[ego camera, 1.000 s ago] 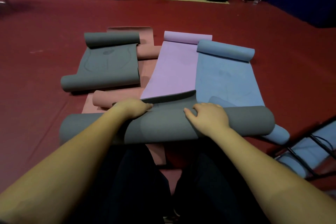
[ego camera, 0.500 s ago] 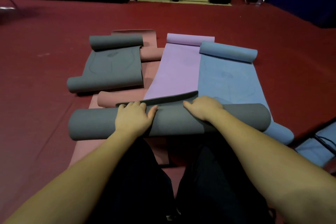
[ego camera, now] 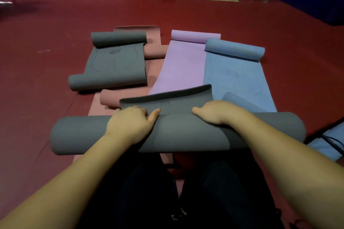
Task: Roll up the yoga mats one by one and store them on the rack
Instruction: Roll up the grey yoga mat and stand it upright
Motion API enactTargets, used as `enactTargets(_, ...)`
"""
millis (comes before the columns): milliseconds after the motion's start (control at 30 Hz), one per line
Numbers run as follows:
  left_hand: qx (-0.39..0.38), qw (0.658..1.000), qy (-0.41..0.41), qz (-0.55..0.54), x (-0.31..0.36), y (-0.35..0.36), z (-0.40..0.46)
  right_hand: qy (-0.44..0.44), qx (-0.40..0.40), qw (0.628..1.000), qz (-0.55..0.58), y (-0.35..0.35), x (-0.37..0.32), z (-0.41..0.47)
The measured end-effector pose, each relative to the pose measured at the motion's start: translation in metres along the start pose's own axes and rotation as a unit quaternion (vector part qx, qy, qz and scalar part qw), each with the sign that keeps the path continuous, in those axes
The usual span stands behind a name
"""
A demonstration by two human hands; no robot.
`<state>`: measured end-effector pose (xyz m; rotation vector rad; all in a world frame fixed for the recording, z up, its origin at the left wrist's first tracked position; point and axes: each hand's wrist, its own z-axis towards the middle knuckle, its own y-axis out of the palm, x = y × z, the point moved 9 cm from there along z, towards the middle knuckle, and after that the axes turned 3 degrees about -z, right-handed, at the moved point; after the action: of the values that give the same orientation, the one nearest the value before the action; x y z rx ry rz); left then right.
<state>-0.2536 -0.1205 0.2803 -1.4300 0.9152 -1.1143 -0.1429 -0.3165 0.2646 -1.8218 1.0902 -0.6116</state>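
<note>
While my left hand (ego camera: 130, 122) and right hand (ego camera: 216, 112) curl over the grey roll (ego camera: 186, 134), both grip it. Its loose flap (ego camera: 167, 98) stands up beyond my fingers.

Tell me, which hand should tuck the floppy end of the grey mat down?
Probably the left hand: its thumb already touches the loose flap on the grey roll. The right hand sits at the flap's right edge.
</note>
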Motion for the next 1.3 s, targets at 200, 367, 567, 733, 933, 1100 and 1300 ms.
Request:
enactTargets(200,-0.095,0.994,-0.037,-0.025,-0.012,0.027,0.017,0.005,0.067,0.998,-0.003,-0.001,0.001,0.016)
enactTargets(367,-0.194,0.979,-0.060,-0.038,-0.020,0.039,0.041,0.008,0.242,0.970,0.013,-0.019,0.002,-0.004)
enactTargets(567,-0.276,0.946,-0.083,-0.145,-0.010,0.048,0.060,0.009,0.248,0.968,-0.044,0.003,0.000,-0.013)
enactTargets(733,-0.214,0.971,-0.070,-0.078,-0.011,0.046,0.074,0.026,0.234,0.971,-0.035,0.000,0.006,-0.001)
enactTargets(933,0.089,0.996,0.013,-0.021,-0.006,0.007,0.062,0.026,0.216,0.976,-0.027,-0.001,0.005,0.010)
enactTargets(1100,0.155,0.984,0.089,0.009,0.005,0.023,0.014,0.033,0.155,0.987,-0.001,-0.002,0.009,0.026)
enactTargets(1300,0.080,0.978,0.143,0.128,0.006,0.061,-0.009,0.035,0.087,0.996,0.007,-0.001,0.010,0.043)
